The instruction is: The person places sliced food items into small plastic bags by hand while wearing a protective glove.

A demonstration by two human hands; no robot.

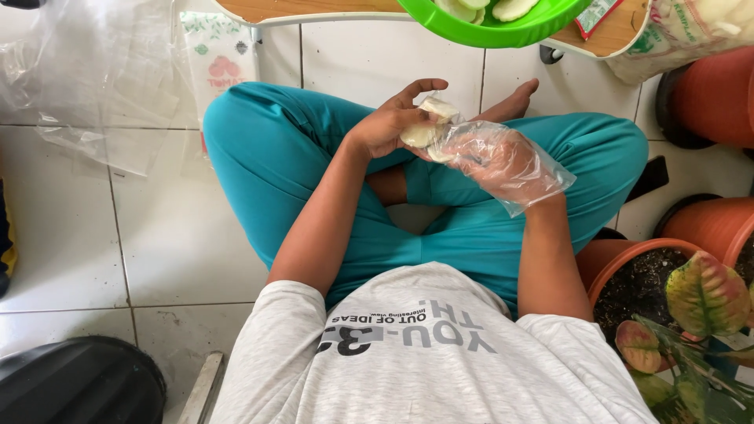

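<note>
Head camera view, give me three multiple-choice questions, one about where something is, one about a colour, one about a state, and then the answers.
1. Where is the green bowl?
A. on the low wooden table
B. on the floor tiles
C. in the lap

2. What colour are the trousers?
A. red
B. teal
C. black

3. How is the right hand?
A. bare
B. inside a clear plastic bag
C. resting on a knee

Answers: 1 A, it sits on the wooden top. 2 B, both crossed legs are teal. 3 B, clear plastic wraps it while the left hand holds pale pieces.
</note>
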